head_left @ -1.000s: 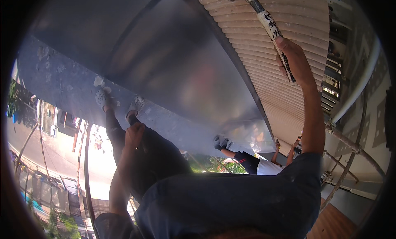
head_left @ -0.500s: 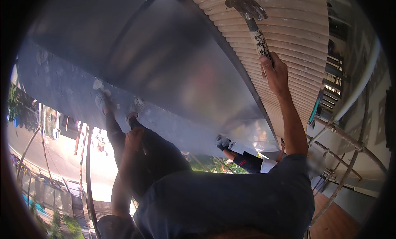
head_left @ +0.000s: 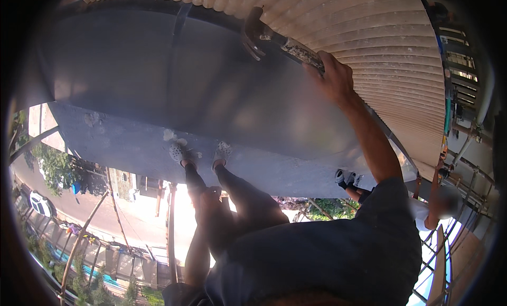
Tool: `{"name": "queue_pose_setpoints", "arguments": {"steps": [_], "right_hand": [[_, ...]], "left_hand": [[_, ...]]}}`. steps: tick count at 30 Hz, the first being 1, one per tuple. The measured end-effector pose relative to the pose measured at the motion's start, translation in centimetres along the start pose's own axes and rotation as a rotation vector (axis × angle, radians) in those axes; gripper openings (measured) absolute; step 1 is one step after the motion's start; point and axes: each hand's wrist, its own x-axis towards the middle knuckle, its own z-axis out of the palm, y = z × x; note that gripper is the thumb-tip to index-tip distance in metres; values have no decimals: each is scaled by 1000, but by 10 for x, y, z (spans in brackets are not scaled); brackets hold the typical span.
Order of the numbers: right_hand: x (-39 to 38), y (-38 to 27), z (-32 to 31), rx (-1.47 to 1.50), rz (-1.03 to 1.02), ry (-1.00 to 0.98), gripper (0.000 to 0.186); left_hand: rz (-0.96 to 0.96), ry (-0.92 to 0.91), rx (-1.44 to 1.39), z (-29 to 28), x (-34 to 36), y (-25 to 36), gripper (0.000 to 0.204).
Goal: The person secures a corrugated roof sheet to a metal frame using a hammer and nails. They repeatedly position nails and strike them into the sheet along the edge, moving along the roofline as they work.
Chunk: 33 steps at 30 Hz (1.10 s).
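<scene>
My right hand is wrapped round the lower handle of a claw hammer. The handle's pale paint is worn, and the dark head points left, in front of the border between a beige ribbed sheet and a smooth dark grey panel. Whether the hammer touches either one I cannot tell. Low by my thigh, my left hand is in shadow with its fingers curled. Something small may stick out beside it, but I cannot make it out.
I stand in perforated clogs on a narrow grey ledge above a street. Bamboo poles rise beyond its edge. A co-worker is on the right, near more scaffold poles. A parked car shows far below.
My right hand has moved a little left, and the hammer has swung from pointing up to pointing left. My view has turned, so the ledge and the co-worker appear further right.
</scene>
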Motion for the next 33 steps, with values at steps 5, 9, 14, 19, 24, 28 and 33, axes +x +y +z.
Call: {"name": "queue_pose_setpoints", "arguments": {"steps": [5, 9, 14, 19, 24, 28, 33], "right_hand": [[-14, 0, 11, -58, -6, -3, 47], [-18, -8, 5, -10, -126, 117, 47], [-10, -17, 8, 25, -69, 150, 46], [-10, -29, 0, -52, 79, -30, 44], [-15, -17, -2, -14, -140, 135, 44], [-6, -7, 3, 13, -2, 27, 45], [-20, -5, 2, 34, 34, -18, 47]], "left_hand": [[-62, -41, 49, 8, 0, -28, 30], [-49, -120, 18, 0, 9, -15, 30], [-212, -122, -40, 7, 15, -7, 29], [119, 71, 237, 46, 5, -83, 28], [-214, -173, -174, 16, 14, -51, 25], [-129, -160, -214, 26, 14, -98, 24], [-110, -193, -144, 20, 28, -107, 25]]}}
